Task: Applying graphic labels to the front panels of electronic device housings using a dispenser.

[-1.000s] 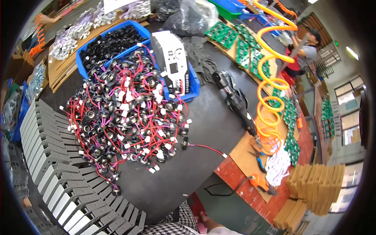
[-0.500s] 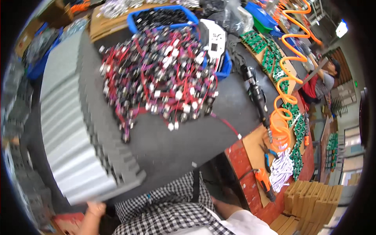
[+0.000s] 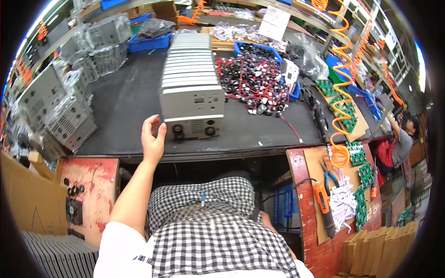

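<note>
My left hand (image 3: 153, 141) is raised over the table's front edge, at the lower left corner of the row of grey metal panels (image 3: 192, 104). Its fingers point up and stand apart, with nothing between them; whether a fingertip touches the panel is hard to tell. The panels stand upright one behind another, reaching back across the table. The front one has cut-outs, vent slots and two round black fittings low down. Of my right arm only a strip of forearm (image 3: 267, 221) shows beside the checked apron (image 3: 208, 241); the hand is hidden.
Right of the panels lies a heap of red and black wired connectors (image 3: 255, 83), with a blue bin (image 3: 259, 46) behind. Plastic-wrapped panels (image 3: 60, 106) stand at left. A power screwdriver (image 3: 323, 204), pliers (image 3: 330, 178), green circuit boards (image 3: 364, 194) and a coiled orange hose (image 3: 343, 83) are at right.
The view has swung, so the row of panels now appears in the middle instead of at left. My left hand, earlier at the row's near end, now shows with fingers spread beside the front panel.
</note>
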Motion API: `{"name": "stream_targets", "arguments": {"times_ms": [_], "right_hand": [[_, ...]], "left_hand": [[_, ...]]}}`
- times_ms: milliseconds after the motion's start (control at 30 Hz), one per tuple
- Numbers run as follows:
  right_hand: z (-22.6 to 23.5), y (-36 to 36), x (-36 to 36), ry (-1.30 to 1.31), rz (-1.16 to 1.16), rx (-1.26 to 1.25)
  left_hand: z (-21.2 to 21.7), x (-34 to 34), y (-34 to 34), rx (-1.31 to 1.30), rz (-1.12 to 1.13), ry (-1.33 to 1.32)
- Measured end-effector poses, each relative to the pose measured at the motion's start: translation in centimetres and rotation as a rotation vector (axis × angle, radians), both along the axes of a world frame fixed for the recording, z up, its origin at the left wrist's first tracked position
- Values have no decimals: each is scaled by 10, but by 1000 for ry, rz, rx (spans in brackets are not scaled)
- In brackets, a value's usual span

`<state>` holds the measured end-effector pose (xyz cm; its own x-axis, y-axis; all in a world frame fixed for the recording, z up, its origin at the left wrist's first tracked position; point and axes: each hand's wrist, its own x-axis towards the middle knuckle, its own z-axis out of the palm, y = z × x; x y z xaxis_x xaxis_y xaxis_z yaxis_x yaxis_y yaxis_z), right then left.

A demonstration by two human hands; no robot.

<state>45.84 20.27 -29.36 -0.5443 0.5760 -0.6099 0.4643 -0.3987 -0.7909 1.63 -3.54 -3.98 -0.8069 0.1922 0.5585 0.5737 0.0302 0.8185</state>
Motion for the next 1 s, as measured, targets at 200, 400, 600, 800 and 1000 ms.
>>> {"name": "stream_targets", "arguments": {"times_ms": [200,400,600,800,1000], "right_hand": [[33,3,8,-18,-5,659],[95,-7,-29,82,13,581],[127,-5,-80,355,-63,691],[145,3,-99,430,-91,451],[189,23,-142,616,-132,536]], "left_hand": [[-27,73,-51,-81,34,68],[-76,165,-47,-714,-680,155],[-77,143,-33,-1079,-862,265],[-62,136,-61,-1024,-798,201],[-72,148,-68,-1079,-697,93]]}}
